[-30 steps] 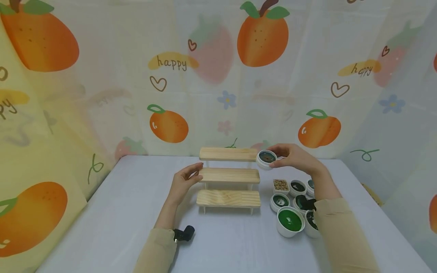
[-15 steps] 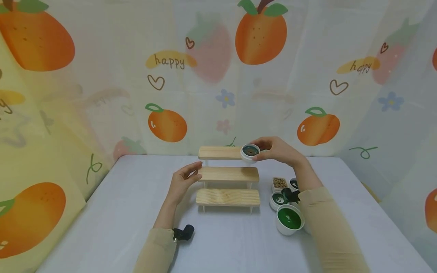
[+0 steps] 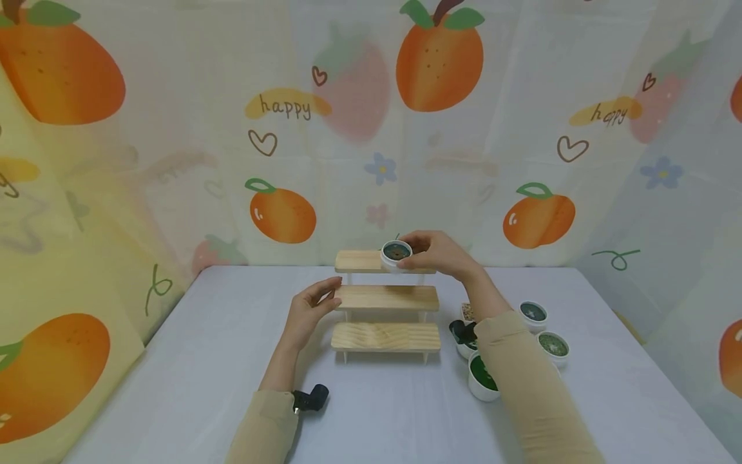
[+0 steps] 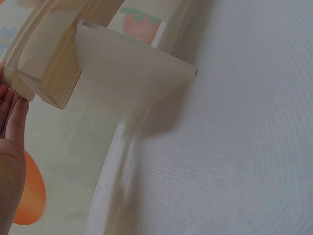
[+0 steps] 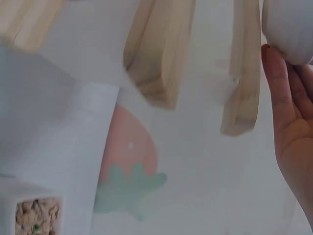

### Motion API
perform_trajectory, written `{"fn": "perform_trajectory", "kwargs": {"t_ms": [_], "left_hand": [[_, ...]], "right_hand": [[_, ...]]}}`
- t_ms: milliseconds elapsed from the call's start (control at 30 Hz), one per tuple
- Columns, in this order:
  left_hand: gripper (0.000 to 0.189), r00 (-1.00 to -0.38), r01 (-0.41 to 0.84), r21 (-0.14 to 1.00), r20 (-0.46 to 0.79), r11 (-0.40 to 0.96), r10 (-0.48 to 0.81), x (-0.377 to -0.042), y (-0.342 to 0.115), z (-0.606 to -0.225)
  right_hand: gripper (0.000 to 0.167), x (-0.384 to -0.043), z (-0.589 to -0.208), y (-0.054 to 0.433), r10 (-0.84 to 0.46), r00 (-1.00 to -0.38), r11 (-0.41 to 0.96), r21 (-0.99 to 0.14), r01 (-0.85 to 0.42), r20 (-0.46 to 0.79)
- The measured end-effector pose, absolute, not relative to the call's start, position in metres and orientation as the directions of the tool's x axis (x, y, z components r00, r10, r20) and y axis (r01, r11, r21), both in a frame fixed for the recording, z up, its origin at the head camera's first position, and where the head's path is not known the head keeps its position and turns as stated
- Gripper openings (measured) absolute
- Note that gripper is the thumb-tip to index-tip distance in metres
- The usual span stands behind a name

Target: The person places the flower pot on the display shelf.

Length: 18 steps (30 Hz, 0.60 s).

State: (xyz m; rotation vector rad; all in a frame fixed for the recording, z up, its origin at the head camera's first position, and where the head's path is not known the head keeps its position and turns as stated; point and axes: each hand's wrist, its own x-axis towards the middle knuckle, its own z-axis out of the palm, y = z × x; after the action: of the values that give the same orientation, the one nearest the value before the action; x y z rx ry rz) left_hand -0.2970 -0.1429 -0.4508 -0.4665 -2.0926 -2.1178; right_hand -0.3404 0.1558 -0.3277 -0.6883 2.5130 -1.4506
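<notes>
Pot (image 3: 397,251), small, round and white with a dark green top, sits upright just right of the frame's centre, over the middle of the top board (image 3: 356,261); whether it touches the wood I cannot tell. The right hand (image 3: 436,252) pinches it from the right, thumb in front, fingers only slightly parted. Left of centre, the left hand (image 3: 309,309) holds the left end of the middle board (image 3: 388,298) between thumb and forefinger. The bottom board (image 3: 385,338) lies below. At lower right, a bright green cup (image 3: 482,384) and white tubs (image 3: 532,313) stand partly behind the right sleeve (image 3: 530,380).
</notes>
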Motion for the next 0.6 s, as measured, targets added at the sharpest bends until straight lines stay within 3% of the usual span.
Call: {"fn": "perform_trajectory", "kwargs": {"t_ms": [600], "left_hand": [[0.047, -0.941, 0.31, 0.95, 0.313, -0.049, 0.13, -0.299, -0.142, -0.452]], "right_hand": [[0.059, -0.348, -0.328, 0.092, -0.337, -0.937, 0.494, -0.829, -0.262, 0.095]]}}
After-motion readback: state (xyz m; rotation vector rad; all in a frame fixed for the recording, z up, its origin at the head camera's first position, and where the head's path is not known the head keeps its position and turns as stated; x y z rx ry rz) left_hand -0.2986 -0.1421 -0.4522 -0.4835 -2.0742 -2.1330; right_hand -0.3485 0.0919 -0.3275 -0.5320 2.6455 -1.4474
